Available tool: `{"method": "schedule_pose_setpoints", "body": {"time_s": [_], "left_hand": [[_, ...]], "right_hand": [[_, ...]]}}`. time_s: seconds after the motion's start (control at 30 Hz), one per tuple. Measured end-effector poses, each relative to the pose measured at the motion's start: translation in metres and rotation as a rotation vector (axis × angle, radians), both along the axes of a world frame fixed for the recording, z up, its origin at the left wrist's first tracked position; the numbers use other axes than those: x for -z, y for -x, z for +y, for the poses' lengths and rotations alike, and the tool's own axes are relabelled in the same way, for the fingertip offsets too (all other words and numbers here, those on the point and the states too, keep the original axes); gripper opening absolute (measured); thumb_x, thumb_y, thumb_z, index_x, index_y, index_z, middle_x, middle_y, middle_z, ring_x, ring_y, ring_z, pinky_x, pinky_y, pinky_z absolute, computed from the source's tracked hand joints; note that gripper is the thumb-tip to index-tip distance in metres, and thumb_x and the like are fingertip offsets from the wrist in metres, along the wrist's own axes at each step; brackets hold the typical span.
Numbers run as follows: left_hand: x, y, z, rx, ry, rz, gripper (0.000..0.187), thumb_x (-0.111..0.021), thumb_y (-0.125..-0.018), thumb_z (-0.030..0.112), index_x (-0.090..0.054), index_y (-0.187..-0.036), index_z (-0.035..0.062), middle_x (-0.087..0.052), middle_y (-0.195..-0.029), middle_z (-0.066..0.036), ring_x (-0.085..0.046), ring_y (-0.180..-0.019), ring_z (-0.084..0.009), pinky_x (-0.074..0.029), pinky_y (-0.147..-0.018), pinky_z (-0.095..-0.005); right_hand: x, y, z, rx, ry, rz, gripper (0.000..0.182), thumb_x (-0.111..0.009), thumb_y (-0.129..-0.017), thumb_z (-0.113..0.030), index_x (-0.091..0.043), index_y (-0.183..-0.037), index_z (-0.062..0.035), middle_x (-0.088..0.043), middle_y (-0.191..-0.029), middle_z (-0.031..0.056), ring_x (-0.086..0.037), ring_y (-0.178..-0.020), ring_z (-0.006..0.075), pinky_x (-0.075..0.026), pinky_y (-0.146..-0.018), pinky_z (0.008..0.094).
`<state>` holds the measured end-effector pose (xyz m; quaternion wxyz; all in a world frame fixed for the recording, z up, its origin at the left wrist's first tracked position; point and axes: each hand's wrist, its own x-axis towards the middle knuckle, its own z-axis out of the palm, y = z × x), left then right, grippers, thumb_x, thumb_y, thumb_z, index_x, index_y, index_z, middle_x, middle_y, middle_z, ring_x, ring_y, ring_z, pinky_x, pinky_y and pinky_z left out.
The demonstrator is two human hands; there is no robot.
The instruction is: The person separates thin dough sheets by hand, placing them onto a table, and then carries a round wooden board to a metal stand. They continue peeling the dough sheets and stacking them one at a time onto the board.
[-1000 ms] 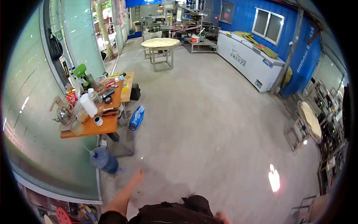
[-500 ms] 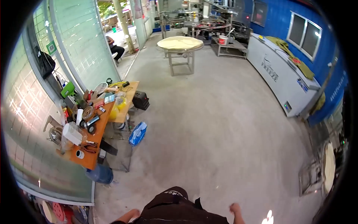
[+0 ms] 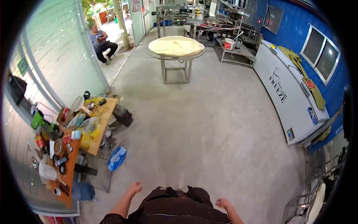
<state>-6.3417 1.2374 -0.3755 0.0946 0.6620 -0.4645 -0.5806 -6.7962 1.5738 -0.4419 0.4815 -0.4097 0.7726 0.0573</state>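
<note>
Both hands hang empty, loosely curled; a round table stands ahead; freezer right.

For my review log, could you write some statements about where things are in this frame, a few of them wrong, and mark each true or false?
1. The left hand grips a pair of pliers. False: no object shows in it.
2. Pale, flat round sheets lie on the round metal-legged table. True.
3. The white chest freezer stands against the glass panels on the left. False: it is on the right, along the blue wall.
4. A blue and white bag lies on the floor. True.
5. The red and white bucket sits on the freezer. False: it is on a low metal stand.
6. A person sits beyond the glass panels. True.
</note>
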Motion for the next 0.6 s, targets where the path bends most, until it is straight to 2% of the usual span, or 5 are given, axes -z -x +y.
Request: {"method": "schedule_pose_setpoints", "body": {"time_s": [0.07,0.3,0.4,0.47,0.6], "left_hand": [[-0.016,0.102,-0.085,0.428,0.380,0.028,0.031,-0.059,-0.071,0.021,-0.054,-0.093,-0.0010,-0.059,-0.078,-0.010,-0.056,-0.067,-0.0176,-0.046,-0.063,-0.0288],[-0.041,0.310,-0.247,0.515,0.525,-0.071,0.033,-0.057,-0.069,0.019,-0.053,-0.096,0.0013,-0.058,-0.081,-0.014,-0.057,-0.076,-0.0218,-0.045,-0.066,-0.0316],[0.035,0.286,-0.249,0.383,0.132,-0.370,0.025,-0.057,-0.066,0.026,-0.056,-0.066,0.0016,-0.058,-0.061,-0.014,-0.058,-0.064,-0.0242,-0.045,-0.063,-0.0345],[0.047,0.263,-0.255,0.917,-0.144,-0.436,0.032,-0.056,-0.068,0.033,-0.057,-0.059,0.0021,-0.056,-0.054,-0.010,-0.056,-0.053,-0.0230,-0.045,-0.058,-0.0350],[-0.069,0.314,-0.263,0.184,-0.186,-0.390,0.025,-0.051,-0.073,0.022,-0.055,-0.057,0.0044,-0.052,-0.053,-0.007,-0.050,-0.049,-0.0163,-0.041,-0.049,-0.0292]], "right_hand": [[0.018,0.016,0.030,0.078,0.061,0.034,0.031,-0.050,-0.072,-0.034,-0.060,-0.082,-0.0071,-0.060,-0.080,0.0161,-0.057,-0.079,0.0289,-0.043,-0.073,0.0365],[0.011,0.180,-0.081,0.322,-0.141,0.068,0.028,-0.049,-0.071,-0.031,-0.061,-0.077,-0.0067,-0.060,-0.083,0.0157,-0.057,-0.078,0.0273,-0.043,-0.073,0.0365],[0.023,0.300,-0.152,0.190,-0.194,0.104,0.026,-0.050,-0.069,-0.029,-0.061,-0.072,-0.0063,-0.060,-0.079,0.0153,-0.058,-0.074,0.0268,-0.045,-0.069,0.0369],[0.045,0.395,-0.223,0.034,-0.192,0.188,0.025,-0.050,-0.069,-0.028,-0.062,-0.069,-0.0061,-0.060,-0.076,0.0150,-0.058,-0.072,0.0264,-0.046,-0.067,0.0371],[0.036,0.547,-0.478,0.042,0.265,0.668,0.019,-0.049,-0.066,-0.021,-0.060,-0.060,-0.0075,-0.060,-0.068,0.0142,-0.058,-0.067,0.0285,-0.047,-0.062,0.0396]]}}
